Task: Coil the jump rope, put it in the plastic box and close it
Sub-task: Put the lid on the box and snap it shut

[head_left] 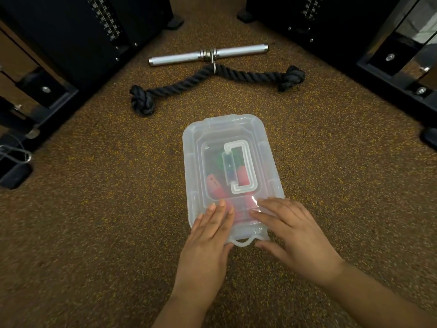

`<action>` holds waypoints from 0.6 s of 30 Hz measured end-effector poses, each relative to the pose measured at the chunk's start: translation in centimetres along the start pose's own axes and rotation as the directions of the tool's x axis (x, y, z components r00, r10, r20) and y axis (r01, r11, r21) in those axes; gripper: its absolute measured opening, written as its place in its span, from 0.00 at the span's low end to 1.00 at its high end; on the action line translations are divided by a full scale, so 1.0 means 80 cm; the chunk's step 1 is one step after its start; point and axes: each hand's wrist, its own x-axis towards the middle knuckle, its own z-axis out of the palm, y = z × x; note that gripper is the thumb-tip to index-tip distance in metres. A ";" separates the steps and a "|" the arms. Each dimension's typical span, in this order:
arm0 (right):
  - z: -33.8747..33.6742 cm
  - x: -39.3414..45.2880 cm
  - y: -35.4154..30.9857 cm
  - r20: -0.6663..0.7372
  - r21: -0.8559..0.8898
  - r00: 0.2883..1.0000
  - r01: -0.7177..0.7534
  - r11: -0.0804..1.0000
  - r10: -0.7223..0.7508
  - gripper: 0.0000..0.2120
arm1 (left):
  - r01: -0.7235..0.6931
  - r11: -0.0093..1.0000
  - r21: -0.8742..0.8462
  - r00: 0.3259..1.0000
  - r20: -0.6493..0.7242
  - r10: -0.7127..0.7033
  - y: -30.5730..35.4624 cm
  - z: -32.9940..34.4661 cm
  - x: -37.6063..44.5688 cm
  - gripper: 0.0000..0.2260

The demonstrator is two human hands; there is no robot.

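A clear plastic box [267,150] lies on the speckled floor in the middle of the view, with its lid on and a white carry handle [240,168] folded flat on top. Through the lid I see the jump rope [214,185]: red handles and a bit of green cord. My left hand [210,230] rests flat on the lid's near left corner, fingers together. My right hand [293,227] lies flat on the near right part, thumb below the lid's front latch tab [242,241]. Neither hand grips anything.
A thick black knotted rope [212,82] and a silver bar [208,54] lie on the floor beyond the box. Black gym machine frames stand at the left [59,55] and right [354,31]. Brown speckled floor surrounds the box.
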 end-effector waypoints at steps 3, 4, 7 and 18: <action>0.000 0.003 -0.002 -0.076 0.035 0.997 0.012 0.999 -0.009 0.22 | -0.040 0.999 -0.005 0.999 -0.013 0.040 -0.003 -0.003 0.000 0.24; -0.001 0.005 -0.003 -0.108 0.049 0.994 0.019 0.999 -0.014 0.20 | -0.057 0.998 -0.010 0.998 -0.009 0.057 -0.007 -0.005 0.001 0.24; -0.001 0.007 -0.002 -0.130 0.052 0.991 0.031 0.998 -0.024 0.18 | -0.095 0.995 -0.034 0.994 0.050 0.097 -0.021 -0.013 0.006 0.23; -0.028 0.061 0.015 -0.243 0.147 0.967 -0.041 0.988 0.076 0.13 | 0.037 0.999 -0.032 0.998 0.058 -0.035 -0.016 -0.034 0.033 0.28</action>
